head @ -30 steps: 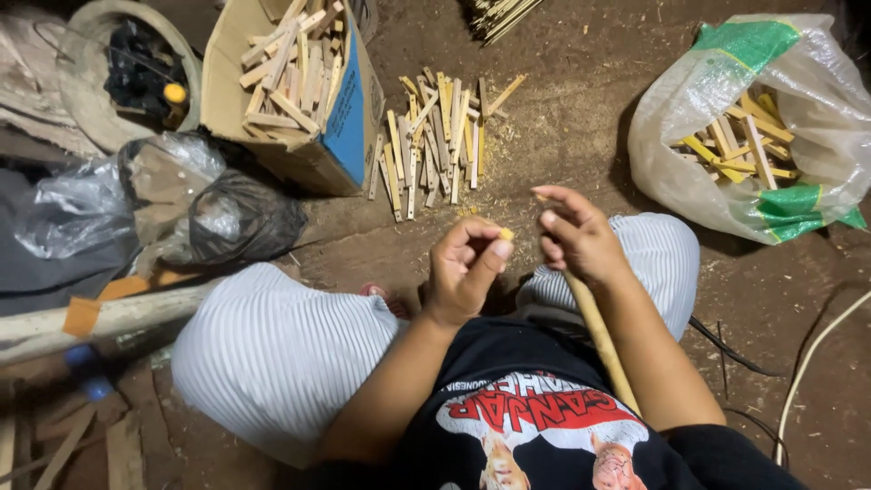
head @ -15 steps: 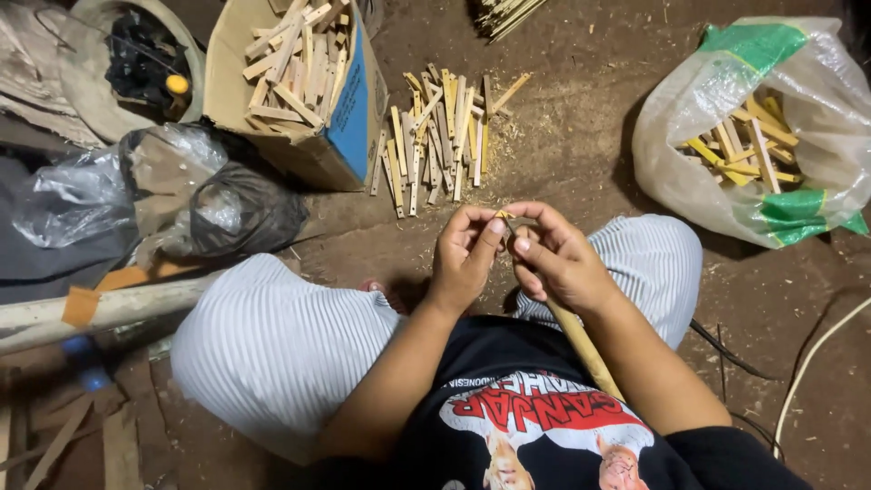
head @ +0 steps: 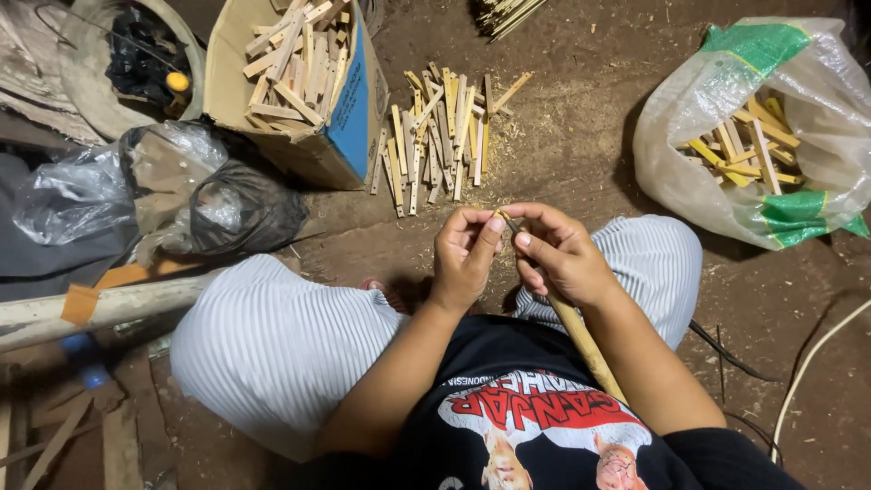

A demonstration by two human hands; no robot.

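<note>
I sit on a dirt floor with both hands raised between my knees. My left hand [head: 464, 257] pinches a short yellowish bamboo piece [head: 502, 217] at its fingertips. My right hand [head: 562, 254] grips a tool with a long pale wooden handle [head: 581, 336] that runs back under my forearm; its thin blade meets the bamboo piece where the two hands touch. A heap of short split bamboo sticks [head: 435, 136] lies on the ground just beyond my hands.
A cardboard box [head: 349, 127] holding several sticks stands at the upper left. A clear plastic sack [head: 753, 136] with yellow sticks sits at the right. Plastic bags [head: 172, 195], a wooden pole [head: 118, 304] and a round basin [head: 100, 63] crowd the left side.
A second ago the hands were apart, with the left holding the small piece alone. They have since come together, and the right hand's tool now rests against the piece.
</note>
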